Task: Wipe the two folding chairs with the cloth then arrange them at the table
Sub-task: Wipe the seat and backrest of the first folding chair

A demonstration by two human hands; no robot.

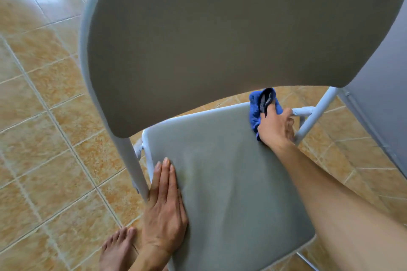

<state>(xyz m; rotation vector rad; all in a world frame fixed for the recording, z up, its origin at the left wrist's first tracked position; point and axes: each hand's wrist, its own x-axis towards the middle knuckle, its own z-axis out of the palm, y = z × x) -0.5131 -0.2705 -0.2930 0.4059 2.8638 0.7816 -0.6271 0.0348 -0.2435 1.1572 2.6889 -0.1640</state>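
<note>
A grey folding chair fills the view, its backrest [220, 39] close to the camera and its padded seat [231, 178] below, on a white tubular frame [317, 110]. My right hand [275, 127] holds a blue cloth [255, 108] against the seat's far right corner, beside the frame's crossbar. My left hand [165, 204] lies flat on the seat's left edge with its fingers together and straight, holding nothing. A second grey chair [383, 94] shows in part at the right edge.
The floor [44, 138] is of glossy orange-beige tiles. My bare foot [119, 248] stands on it at the chair's near left corner. The table is not in view.
</note>
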